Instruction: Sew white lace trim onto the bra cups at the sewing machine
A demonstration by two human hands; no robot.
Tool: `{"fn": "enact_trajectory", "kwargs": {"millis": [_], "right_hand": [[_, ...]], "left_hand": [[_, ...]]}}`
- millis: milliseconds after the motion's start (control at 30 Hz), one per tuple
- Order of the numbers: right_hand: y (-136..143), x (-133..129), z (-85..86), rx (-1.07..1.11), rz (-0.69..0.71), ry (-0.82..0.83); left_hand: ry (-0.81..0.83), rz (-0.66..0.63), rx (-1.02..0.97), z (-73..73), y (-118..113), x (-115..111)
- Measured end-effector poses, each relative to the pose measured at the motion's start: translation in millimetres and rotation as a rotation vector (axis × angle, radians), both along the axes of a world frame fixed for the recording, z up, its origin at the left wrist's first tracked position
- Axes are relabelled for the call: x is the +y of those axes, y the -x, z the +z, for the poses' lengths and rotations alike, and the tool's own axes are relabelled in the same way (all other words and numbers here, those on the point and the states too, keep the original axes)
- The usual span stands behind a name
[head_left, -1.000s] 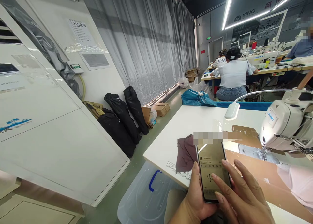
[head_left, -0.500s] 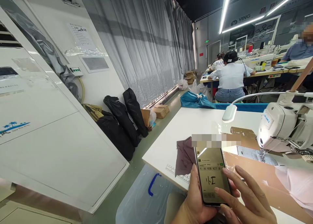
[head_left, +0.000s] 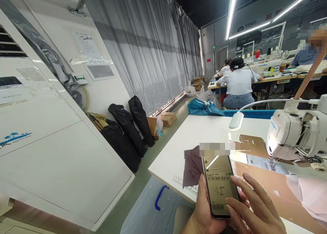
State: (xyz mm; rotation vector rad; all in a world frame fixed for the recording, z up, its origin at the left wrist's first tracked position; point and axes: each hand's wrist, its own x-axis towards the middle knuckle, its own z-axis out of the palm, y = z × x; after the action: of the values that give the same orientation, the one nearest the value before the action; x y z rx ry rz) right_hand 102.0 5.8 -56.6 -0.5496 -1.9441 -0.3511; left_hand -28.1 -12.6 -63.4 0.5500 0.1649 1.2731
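Note:
A smartphone with a handwritten character on its lit screen rests upright in my left hand, whose thumb and fingers close around its edges. Over the screen's right side is my right hand, fingers apart and holding nothing. One of its fingertips is at the lower part of the screen; whether it touches the glass I cannot tell. Behind the phone, a dark mauve cloth lies crumpled on the white sewing table. To the right stands a sewing machine with its lamp on over the needle area.
Pale pink fabric lies at the table's right. A clear plastic bin with a blue handle sits below the table edge. Black bags lean by the white cabinet. Co-workers sit at machines farther back.
The handwritten strokes on the phone screen look different, with more lines. The view has shifted slightly. My left hand keeps its hold on the phone, and my right fingers stay over the screen.

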Motion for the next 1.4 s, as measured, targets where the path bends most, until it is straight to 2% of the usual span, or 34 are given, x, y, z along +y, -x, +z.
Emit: {"fn": "enact_trajectory", "kwargs": {"millis": [200,533,867,1000,1233,1400], "right_hand": [[-0.1,3.0,-5.4,-0.008,-0.049,0.001],[1.8,4.3,-12.0,-0.038,-0.098,0.041],[1.7,4.1,-14.5,-0.053,-0.13,0.046],[2.2,4.4,-14.8,-0.061,-0.124,0.055],[3.1,4.4,-13.3,-0.037,-0.13,0.094],[-0.3,3.9,-14.2,0.008,-0.094,0.055]], "left_hand": [[0.024,0.014,-0.037,-4.5,-0.5,1.5],[-0.023,-0.017,-0.055,-1.8,0.4,0.6],[0.031,0.04,-0.031,-3.9,0.4,-0.9],[0.068,0.038,-0.009,-3.9,0.6,-0.2],[0.01,-0.003,-0.008,2.4,1.5,-1.0],[0.019,-0.006,-0.007,0.9,2.3,-1.5]]}}
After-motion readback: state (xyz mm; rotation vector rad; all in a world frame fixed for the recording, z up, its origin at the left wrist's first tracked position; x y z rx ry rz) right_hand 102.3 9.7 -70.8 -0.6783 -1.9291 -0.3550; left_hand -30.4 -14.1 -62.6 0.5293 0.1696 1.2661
